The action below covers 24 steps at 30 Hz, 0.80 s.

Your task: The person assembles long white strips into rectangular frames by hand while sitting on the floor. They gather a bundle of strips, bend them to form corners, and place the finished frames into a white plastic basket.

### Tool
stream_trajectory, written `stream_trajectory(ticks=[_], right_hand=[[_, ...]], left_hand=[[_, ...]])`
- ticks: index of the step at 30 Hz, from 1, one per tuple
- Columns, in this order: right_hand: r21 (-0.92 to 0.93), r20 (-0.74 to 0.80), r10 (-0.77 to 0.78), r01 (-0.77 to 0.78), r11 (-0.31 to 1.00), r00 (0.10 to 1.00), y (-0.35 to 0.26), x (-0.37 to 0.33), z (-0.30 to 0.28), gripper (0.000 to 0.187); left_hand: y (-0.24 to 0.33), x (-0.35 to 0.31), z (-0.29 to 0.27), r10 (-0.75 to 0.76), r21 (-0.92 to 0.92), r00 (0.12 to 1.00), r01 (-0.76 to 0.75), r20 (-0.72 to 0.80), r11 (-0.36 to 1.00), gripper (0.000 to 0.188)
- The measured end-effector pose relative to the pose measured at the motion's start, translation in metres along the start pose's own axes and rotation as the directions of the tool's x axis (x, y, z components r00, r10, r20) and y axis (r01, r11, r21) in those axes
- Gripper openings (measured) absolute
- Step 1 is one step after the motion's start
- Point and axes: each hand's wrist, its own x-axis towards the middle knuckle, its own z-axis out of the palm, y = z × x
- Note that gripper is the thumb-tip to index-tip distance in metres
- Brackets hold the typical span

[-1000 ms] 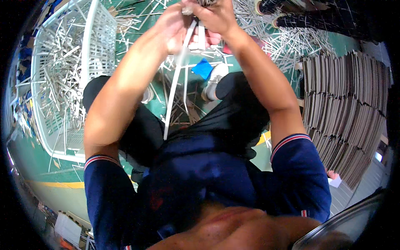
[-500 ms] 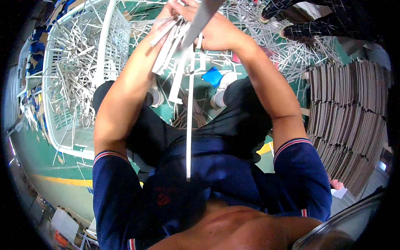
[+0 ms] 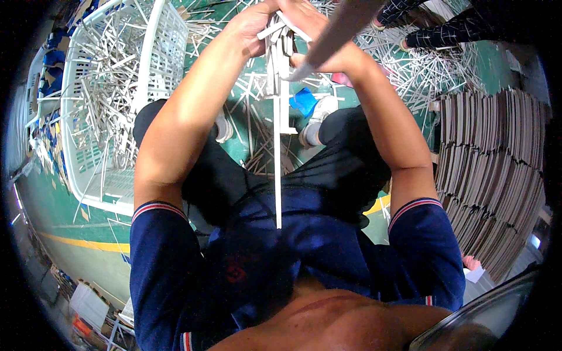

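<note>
Top centre of frame: my left hand [image 3: 254,26] has its grip closed around a bundle of white strips [image 3: 280,52], one long strip hanging down to mid-frame. My right hand [image 3: 319,35] closes on a grey blade [image 3: 339,26] against the bundle. White basket [image 3: 155,58] of strips upper left, stacked cardboard [image 3: 497,158] right.
</note>
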Motion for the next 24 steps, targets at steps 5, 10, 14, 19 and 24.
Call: stream_trajectory(ticks=[5,10,14,19,24], right_hand=[[0.127,-0.077,-0.093,0.102,0.987,0.993,0.008,0.000,-0.004,0.115],[0.691,-0.217,0.081,0.095,0.716,0.973,0.007,-0.004,0.005,0.124],[0.692,-0.330,0.131,0.145,0.707,0.935,-0.006,0.000,0.003,0.123],[0.484,-0.374,-0.032,0.224,0.846,0.927,-0.051,-0.003,0.003,0.118],[0.309,-0.356,0.018,0.100,0.946,0.934,-0.056,-0.005,0.011,0.124]], left_hand=[[0.000,-0.004,0.007,0.004,0.048,0.994,0.001,-0.107,0.999,0.026],[0.010,-0.001,0.002,-0.017,0.008,0.999,0.018,-0.030,1.000,0.018],[0.030,0.006,-0.010,0.109,0.308,0.972,-0.041,-0.207,0.951,0.014],[0.044,0.004,-0.004,0.389,0.394,0.706,-0.168,-0.591,0.904,0.013],[0.039,-0.006,0.016,0.525,0.484,0.637,-0.259,-0.564,0.836,0.012]])
